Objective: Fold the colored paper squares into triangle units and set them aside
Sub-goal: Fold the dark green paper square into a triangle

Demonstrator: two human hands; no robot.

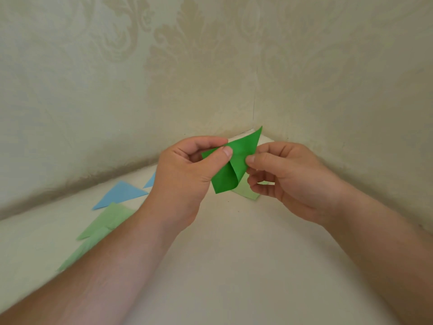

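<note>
No writing shows on anything. The dark green paper [234, 164], plain and glossy, curls over in a soft unfinished fold, raised above the pale table [234, 266]. The left hand [187, 174] pinches its left edge between thumb and forefinger; the right hand [288, 177] pinches its right edge. Left of the paper lie blue triangles [119, 193] and light green triangles [105, 221]; a light green sheet [248, 192] lies just beneath it.

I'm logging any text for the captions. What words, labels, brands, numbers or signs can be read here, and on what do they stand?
None: no readable text anywhere in this view.
The dark green paper, pinched by the left hand and right hand, is plain.
The blue triangles and light green triangles are blank.
The wallpaper shows only an ornamental pattern.
</note>
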